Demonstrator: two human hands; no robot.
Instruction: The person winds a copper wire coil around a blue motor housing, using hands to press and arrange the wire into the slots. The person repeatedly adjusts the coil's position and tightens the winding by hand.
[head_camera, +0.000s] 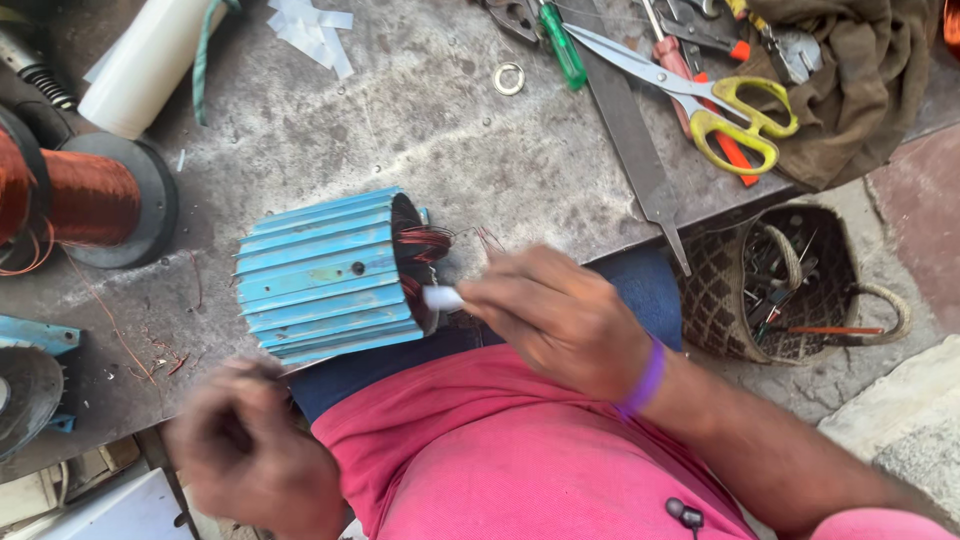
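Blue ribbed metal motor housing (325, 275) lies on side on scratched grey metal table (430, 130), copper winding wires at open end. Right hand (560, 315) pinches small white paper strip (442, 297) at opening. Left hand (250, 450) blurred, grip cannot tell.

Right hand (560, 315) reaches across the body, fingers (490, 290) pinched together at the tips, purple band on the wrist. Left hand (255, 455) is low, curled and motion-blurred.

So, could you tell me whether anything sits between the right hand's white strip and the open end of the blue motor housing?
Nothing visible does. The right hand holds the white strip right at the open end of the blue motor housing, beside the copper windings.
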